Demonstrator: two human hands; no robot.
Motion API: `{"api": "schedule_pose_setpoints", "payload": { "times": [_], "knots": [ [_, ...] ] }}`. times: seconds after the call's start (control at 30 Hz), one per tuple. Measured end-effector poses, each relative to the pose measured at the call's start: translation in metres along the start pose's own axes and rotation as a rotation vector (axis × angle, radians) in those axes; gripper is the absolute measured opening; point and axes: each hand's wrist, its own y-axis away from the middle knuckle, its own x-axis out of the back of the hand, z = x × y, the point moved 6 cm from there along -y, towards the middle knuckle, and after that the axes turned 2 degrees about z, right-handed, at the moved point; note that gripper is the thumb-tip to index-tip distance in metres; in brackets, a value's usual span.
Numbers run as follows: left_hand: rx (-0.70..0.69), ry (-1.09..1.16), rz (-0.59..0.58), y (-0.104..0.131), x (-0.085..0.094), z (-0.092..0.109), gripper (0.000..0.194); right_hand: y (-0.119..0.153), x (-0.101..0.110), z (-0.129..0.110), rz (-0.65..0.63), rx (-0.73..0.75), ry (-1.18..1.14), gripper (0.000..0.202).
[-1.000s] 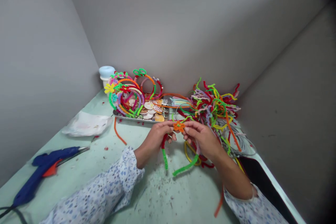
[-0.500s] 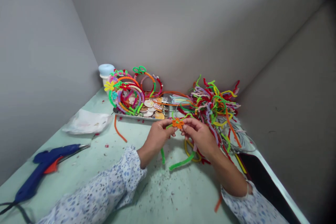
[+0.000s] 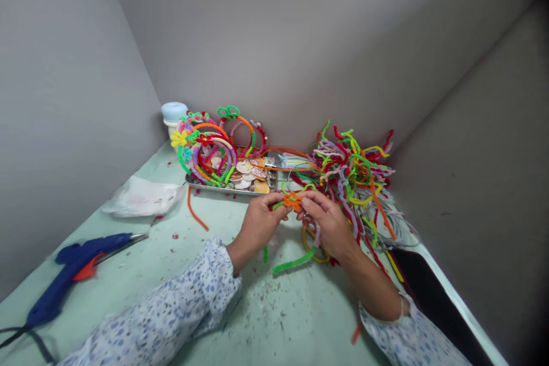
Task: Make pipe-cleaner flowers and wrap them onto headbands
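Between both hands is an orange pipe-cleaner flower (image 3: 293,201) with a green centre, held above the table. My left hand (image 3: 261,218) pinches its left side, where a green pipe-cleaner stretch shows at the fingertips. My right hand (image 3: 328,222) is closed on the flower's right petals with thumb and forefinger. A pipe-cleaner band with a green end (image 3: 295,263) hangs below the hands; its upper part is hidden behind my right hand. Another short green end (image 3: 265,254) shows under my left hand.
A metal tray (image 3: 223,189) holds shells and several finished pipe-cleaner headbands (image 3: 212,154). Loose pipe cleaners (image 3: 351,166) are heaped at the back right, near wire hoops. A blue glue gun (image 3: 64,274) and a plastic bag (image 3: 143,197) lie left. A black flat object (image 3: 433,291) lies right.
The flower and both hands have shifted very slightly to the right. The hanging green end has swung a little to the left. Both hands keep their pinch.
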Motion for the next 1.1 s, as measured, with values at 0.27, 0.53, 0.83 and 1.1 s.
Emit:
{"api": "schedule_pose_setpoints", "payload": {
  "times": [0.27, 0.53, 0.83, 1.1],
  "knots": [
    [0.006, 0.021, -0.019, 0.002, -0.003, 0.0, 0.018, 0.002, -0.001, -0.001, 0.087, -0.018, 0.106, 0.021],
    [0.06, 0.043, -0.041, 0.004, -0.005, 0.0, 0.023, 0.001, -0.003, 0.001, 0.112, -0.026, 0.079, 0.021],
    [0.08, 0.085, -0.035, 0.006, -0.005, -0.007, 0.026, 0.003, -0.003, 0.001, 0.158, 0.035, 0.103, 0.017],
    [0.097, 0.144, -0.123, 0.001, -0.006, -0.011, 0.031, 0.003, -0.002, -0.006, 0.138, 0.026, 0.136, 0.017]
  ]
}}
